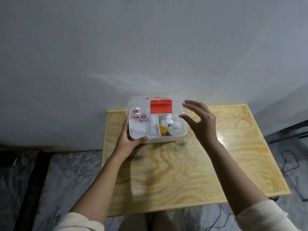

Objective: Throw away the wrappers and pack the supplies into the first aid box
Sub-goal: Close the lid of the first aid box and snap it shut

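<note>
Head view: the box (166,138) sits at the far left part of your table (183,172), close to the wall (116,47). It is white plastic with rounded corners; its clear lid (133,104) is tilted up at the back, with a red-orange handle (161,106) on it. Inside, a white tray (139,129) fills the left part; two pink tape rolls (139,115) lie in its far compartment, and a pale, blurred item lies in the near one. A narrow slot beside it holds a long white strip with print (154,126). The right part holds bottles: a yellow one with a white cap (163,128), a clear rounded one (175,130) and white-capped ones (167,119) behind. Your left hand (128,139) grips the box's near-left corner, thumb along the front rim, fingers around the side. Your right hand (199,121) hovers above the box's right end, fingers spread and curled, holding nothing; whether it touches the lid cannot be told. The table is pale plywood with swirling grain and a dark smudge (180,144) just before the box. Cream sleeves (80,222) cover both forearms near the elbows. The floor (66,164) is grey and marbled, with a black cable (290,162) at right.
</note>
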A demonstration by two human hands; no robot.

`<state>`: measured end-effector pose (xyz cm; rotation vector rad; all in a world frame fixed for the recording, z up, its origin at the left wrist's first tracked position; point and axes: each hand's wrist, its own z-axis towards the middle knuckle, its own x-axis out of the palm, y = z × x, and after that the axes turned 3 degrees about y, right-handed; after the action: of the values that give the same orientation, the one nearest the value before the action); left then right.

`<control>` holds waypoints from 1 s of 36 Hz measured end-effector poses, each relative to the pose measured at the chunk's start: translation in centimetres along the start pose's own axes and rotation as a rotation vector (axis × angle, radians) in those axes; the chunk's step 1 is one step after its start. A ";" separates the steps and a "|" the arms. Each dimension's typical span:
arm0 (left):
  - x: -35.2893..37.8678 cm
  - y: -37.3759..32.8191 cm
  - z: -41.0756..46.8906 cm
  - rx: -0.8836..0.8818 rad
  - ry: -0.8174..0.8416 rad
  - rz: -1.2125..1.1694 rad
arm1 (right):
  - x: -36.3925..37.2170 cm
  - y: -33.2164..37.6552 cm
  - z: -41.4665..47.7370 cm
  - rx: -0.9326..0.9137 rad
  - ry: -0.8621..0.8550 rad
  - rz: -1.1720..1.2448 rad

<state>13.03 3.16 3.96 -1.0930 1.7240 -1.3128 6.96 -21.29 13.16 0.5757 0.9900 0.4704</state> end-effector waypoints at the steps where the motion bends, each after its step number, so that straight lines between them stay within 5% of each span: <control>1: 0.1 0.0 0.0 0.005 -0.008 0.002 | 0.2 -0.3 -0.8 -0.015 -0.003 -0.008; 20: 1.4 -0.1 0.0 0.103 -0.034 0.010 | 2.7 -2.8 -6.0 0.109 0.006 -0.042; 32: 1.2 -0.7 -0.6 0.017 -0.016 -0.012 | 3.0 -1.1 -6.5 -0.074 0.111 0.039; 36: 1.6 -0.9 -0.7 0.017 -0.055 0.006 | 3.5 -0.7 -6.3 -0.011 0.062 0.119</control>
<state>11.93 1.86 4.94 -1.1037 1.6723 -1.2796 3.18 -18.20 7.87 0.6152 1.0154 0.6019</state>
